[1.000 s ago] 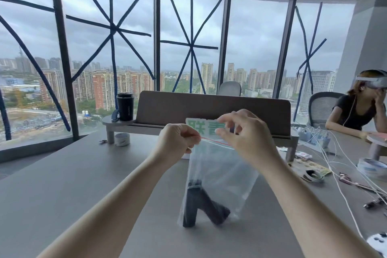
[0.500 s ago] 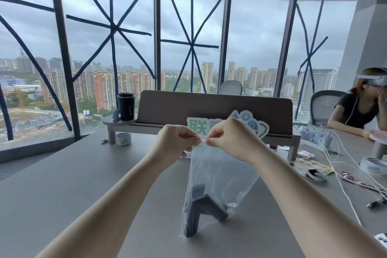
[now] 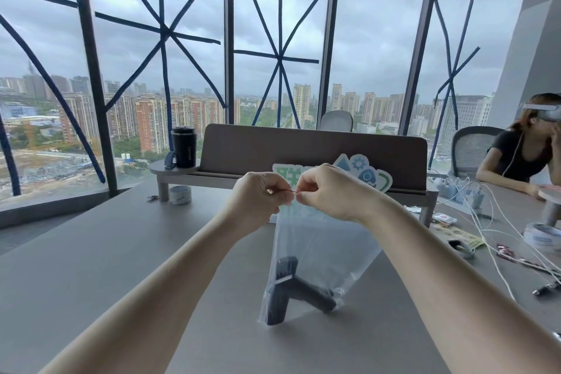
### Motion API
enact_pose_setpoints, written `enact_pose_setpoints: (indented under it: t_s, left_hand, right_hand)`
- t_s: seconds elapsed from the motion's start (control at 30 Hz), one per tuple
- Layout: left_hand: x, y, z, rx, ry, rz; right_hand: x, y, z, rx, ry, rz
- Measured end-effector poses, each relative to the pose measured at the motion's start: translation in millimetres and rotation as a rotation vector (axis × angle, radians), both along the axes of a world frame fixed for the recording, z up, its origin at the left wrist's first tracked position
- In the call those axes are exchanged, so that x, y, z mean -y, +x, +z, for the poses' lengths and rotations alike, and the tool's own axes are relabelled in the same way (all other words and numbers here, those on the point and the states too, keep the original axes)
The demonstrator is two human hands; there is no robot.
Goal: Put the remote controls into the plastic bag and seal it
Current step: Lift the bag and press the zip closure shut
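Note:
A clear plastic bag [image 3: 321, 246] hangs above the grey table [image 3: 91, 267], its bottom resting near the tabletop. Two dark remote controls [image 3: 291, 291] lie crossed in its lower part. My left hand [image 3: 261, 194] and my right hand [image 3: 328, 191] pinch the bag's top edge with its thin red seal strip [image 3: 290, 191] between them. The two hands are almost touching at the strip. Both hands are closed on the bag's mouth.
A brown desk divider on a shelf [image 3: 315, 152] stands behind the bag, with a black tumbler [image 3: 183, 147] at its left end and a tape roll [image 3: 180, 194] below. White cables [image 3: 491, 222], tape and small items lie at right, where a person [image 3: 522, 149] sits.
My right hand has slid left along the red seal strip toward my left hand, and the bag's top has narrowed. The bag has shifted slightly with it.

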State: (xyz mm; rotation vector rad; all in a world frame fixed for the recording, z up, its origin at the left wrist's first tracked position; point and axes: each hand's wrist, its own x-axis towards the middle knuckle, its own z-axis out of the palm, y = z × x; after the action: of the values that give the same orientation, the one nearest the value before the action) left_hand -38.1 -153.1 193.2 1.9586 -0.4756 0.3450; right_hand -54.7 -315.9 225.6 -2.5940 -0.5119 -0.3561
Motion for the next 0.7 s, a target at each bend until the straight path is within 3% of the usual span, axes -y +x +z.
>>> enact_pose_setpoints:
  t_s: [0.2, 0.7]
  left_hand:
    - [-0.3, -1.4, 2.5, 0.016, -0.023, -0.009]
    - [-7.1, 6.4, 6.6, 0.016, 0.005, -0.004]
  right_hand:
    - [0.5, -0.1, 5.7, -0.053, 0.031, -0.007]
    - [-7.1, 4.2, 7.4, 0.022, 0.076, -0.012]
